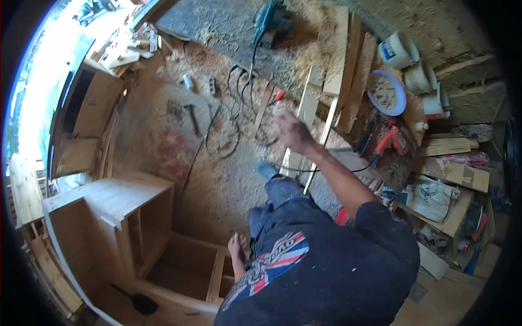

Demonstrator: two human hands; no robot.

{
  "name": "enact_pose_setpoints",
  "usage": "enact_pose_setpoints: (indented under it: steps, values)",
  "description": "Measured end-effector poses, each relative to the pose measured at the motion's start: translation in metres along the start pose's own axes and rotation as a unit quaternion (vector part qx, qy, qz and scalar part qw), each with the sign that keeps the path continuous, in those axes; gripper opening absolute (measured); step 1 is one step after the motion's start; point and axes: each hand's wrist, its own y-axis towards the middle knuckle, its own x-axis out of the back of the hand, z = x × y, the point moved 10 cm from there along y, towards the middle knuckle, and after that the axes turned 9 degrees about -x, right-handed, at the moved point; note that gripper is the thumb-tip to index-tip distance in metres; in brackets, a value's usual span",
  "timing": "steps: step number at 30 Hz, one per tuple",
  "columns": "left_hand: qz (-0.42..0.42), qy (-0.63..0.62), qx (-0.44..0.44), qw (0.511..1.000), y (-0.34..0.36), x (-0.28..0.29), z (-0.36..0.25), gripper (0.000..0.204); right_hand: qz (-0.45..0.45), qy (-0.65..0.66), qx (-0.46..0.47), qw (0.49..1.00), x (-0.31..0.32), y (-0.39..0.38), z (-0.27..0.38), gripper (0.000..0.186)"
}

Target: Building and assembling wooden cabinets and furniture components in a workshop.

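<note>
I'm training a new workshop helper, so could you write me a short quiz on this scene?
1. What does the round pale-purple plastic basin hold? A) water B) pale wood shavings C) nails
2. True or false: the person's left hand is nearer the open-fronted pale wooden cabinet than the right hand is.
3. Fill in: the blue-green corded power tool is near the ____ edge of the picture.

Key: 1. B; 2. true; 3. top
</note>
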Motion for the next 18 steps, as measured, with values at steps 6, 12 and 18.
enact_pose_setpoints:
  steps: [6, 12, 18]
  values:
    - [0.001, 0.185, -0.258, 0.948, 0.014, -0.056, -0.192, 0.034, -0.075, 0.066, -0.079, 0.992, 0.048, -0.018, -0.033, 0.023]
    - [-0.026, 0.103, -0.264, 0.959, 0.020, -0.006, -0.206, 0.031, -0.056, 0.070, -0.024, 0.996, 0.021, -0.010, 0.015, 0.022]
    - [-0.077, -0.037, -0.167, 0.982, 0.007, 0.096, -0.075, 0.023, 0.006, 0.060, 0.080, 0.995, -0.048, 0.006, 0.118, 0.024]
